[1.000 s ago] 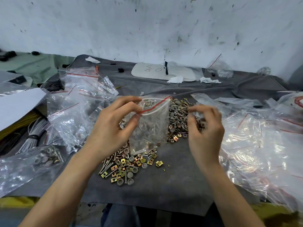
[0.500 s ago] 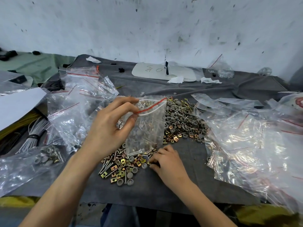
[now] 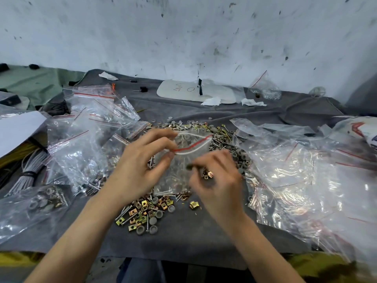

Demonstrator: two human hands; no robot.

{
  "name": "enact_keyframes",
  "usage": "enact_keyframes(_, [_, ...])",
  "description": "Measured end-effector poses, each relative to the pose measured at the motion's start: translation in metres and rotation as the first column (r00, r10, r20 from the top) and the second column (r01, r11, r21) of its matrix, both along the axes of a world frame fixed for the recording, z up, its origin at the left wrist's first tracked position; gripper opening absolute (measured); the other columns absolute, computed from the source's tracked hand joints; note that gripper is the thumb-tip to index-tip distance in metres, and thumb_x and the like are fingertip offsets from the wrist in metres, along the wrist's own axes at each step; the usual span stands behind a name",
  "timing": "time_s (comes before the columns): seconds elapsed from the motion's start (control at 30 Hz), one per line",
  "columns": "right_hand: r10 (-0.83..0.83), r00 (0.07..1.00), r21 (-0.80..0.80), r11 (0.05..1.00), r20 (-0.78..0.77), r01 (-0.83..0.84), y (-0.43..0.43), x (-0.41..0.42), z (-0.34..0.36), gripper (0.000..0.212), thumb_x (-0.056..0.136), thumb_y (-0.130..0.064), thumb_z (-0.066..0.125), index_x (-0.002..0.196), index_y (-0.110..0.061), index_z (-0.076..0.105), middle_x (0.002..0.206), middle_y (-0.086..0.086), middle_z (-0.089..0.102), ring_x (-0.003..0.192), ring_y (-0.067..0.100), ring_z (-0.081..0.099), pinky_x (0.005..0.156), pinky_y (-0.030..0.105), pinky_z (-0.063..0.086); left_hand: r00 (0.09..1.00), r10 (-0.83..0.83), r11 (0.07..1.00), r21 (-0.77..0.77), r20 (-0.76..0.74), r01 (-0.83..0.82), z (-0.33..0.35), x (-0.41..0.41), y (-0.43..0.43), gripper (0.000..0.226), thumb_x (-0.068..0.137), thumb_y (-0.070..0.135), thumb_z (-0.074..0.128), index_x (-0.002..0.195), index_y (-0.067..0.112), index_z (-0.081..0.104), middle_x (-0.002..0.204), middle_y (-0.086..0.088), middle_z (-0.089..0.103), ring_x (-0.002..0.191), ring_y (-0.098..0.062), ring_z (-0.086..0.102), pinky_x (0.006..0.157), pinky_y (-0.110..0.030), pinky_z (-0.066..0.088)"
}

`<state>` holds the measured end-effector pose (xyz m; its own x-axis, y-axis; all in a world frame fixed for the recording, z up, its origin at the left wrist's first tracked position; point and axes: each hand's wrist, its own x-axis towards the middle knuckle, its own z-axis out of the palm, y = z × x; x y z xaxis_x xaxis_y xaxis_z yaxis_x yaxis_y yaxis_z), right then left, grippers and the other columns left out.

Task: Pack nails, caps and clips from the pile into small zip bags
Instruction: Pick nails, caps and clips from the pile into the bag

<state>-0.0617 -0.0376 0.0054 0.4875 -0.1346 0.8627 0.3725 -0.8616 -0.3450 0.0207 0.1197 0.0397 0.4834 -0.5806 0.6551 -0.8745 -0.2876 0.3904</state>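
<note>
Pinching grip of the left hand (image 3: 140,170) is holding the small zip bag (image 3: 179,176) at its upper left edge, thumb below and fingers above, just beside the red strip (image 3: 193,143); the bag is hanging upright above the pile (image 3: 146,211), its mouth is standing open, and some nails are showing through it near the bottom; the right hand (image 3: 218,184) is hovering just in front of the bag, its grip curled around a few brass clips (image 3: 208,175); this hand is blurred, so I cannot tell if the dark thing at its fingertips is a cap; the pile of nails, caps and clips is lying on the grey cloth (image 3: 183,237) that is covering the bench, reaching from behind the bag to the near side of it; one single clip (image 3: 193,205) is lying apart, just right of the pile; empty zip bags (image 3: 91,123) are lying in a heap at the left; a filled bag (image 3: 47,199) is resting near the left forearm; large clear plastic sheets (image 3: 306,170) are spreading at the right.
</note>
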Motion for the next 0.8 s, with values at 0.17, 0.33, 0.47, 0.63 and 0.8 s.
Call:
enact_keyframes(0.17, [-0.095,0.989,0.037,0.994,-0.109,0.099,-0.015,0.012,0.046,0.01,0.081,-0.011,0.065,0.085,-0.006,0.072,0.092,0.003,0.064,0.097,0.015,0.047,0.087,0.016,0.036,0.999,-0.051,0.998,0.022,0.004,0.051,-0.002,-0.007,-0.009,0.026,0.089,0.024,0.05,0.092,0.007,0.07,0.121,-0.005,0.064,0.11,-0.015,0.061,0.094,-0.02,0.044])
enact_keyframes(0.33, [-0.051,0.97,0.167,0.982,-0.236,0.092,-0.025,0.012,0.038,0.025,0.087,-0.006,0.061,0.11,-0.011,0.07,0.124,0.003,0.059,0.124,0.023,0.043,0.106,0.034,0.036,1.0,-0.023,1.0,0.003,-0.007,0.023,-0.002,-0.004,-0.007,0.024,0.09,0.024,0.051,0.093,0.009,0.069,0.123,-0.001,0.063,0.111,-0.011,0.059,0.094,-0.018,0.041])
enact_keyframes(0.47, [-0.096,0.97,0.384,0.906,-0.223,0.179,-0.032,0.004,0.011,0.026,0.087,0.001,0.055,0.101,-0.016,0.068,0.105,-0.004,0.057,0.098,0.016,0.055,0.085,0.039,0.051,0.998,0.058,0.997,-0.056,-0.026,-0.059,-0.002,-0.001,-0.002,0.017,0.09,0.019,0.055,0.094,0.009,0.069,0.122,0.003,0.062,0.11,-0.007,0.057,0.094,-0.012,0.039])
enact_keyframes(0.63, [0.027,0.743,0.145,0.985,-0.669,0.094,-0.011,0.001,-0.053,0.019,0.088,-0.007,0.061,0.102,-0.016,0.07,0.101,-0.006,0.059,0.103,0.014,0.051,0.094,0.025,0.04,0.987,0.158,0.978,-0.145,0.03,-0.152,0.0,0.004,0.003,0.012,0.087,0.007,0.059,0.093,0.003,0.069,0.118,-0.006,0.064,0.106,-0.005,0.055,0.092,-0.009,0.038])
enact_keyframes(0.8, [0.057,0.64,0.062,0.998,-0.766,-0.015,0.015,0.01,-0.082,0.021,0.091,-0.029,0.06,0.11,-0.021,0.067,0.112,-0.004,0.057,0.112,0.017,0.041,0.098,0.033,0.037,0.984,0.178,0.972,-0.159,0.024,-0.172,0.002,0.005,0.008,0.014,0.087,0.008,0.059,0.095,0.002,0.069,0.119,-0.006,0.064,0.108,-0.009,0.057,0.093,-0.014,0.041])
